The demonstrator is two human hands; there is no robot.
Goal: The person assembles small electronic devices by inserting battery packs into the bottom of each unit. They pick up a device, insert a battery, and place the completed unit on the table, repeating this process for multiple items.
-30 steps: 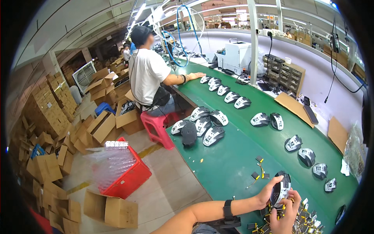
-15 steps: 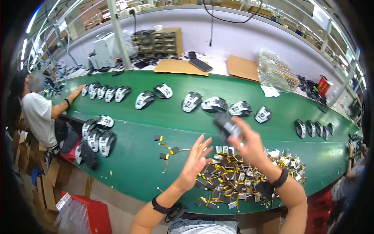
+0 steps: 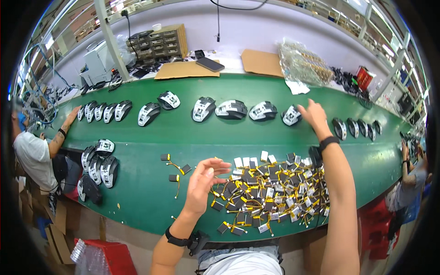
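Observation:
My right hand (image 3: pixel 313 113) reaches far over the green table, thumb and forefinger apart, at the right edge of a black-and-white computer mouse (image 3: pixel 290 116). Whether it touches the mouse I cannot tell; its other fingers are partly hidden. Further left in that row lie three more mice, the nearest a silver-and-black mouse (image 3: pixel 262 111). Empty and loosely curved, with fingers apart, my left hand (image 3: pixel 201 185) hovers just left of a heap of small battery packs (image 3: pixel 270 192) with yellow tape and thin leads. A few loose batteries (image 3: pixel 174 178) lie left of that hand.
Several mice (image 3: pixel 108 172) cluster at the table's left front; others (image 3: pixel 352 128) stand in rows at far left and right. Cardboard sheets (image 3: pixel 183 70), a phone (image 3: pixel 210 64) and a plastic-wrapped bundle (image 3: pixel 305 64) line the back. Other people (image 3: pixel 39 149) sit at both ends.
My right hand has moved away from me and right; the dark object it held no longer shows. My left hand has lowered and its fingers have curled slightly. The view has shifted.

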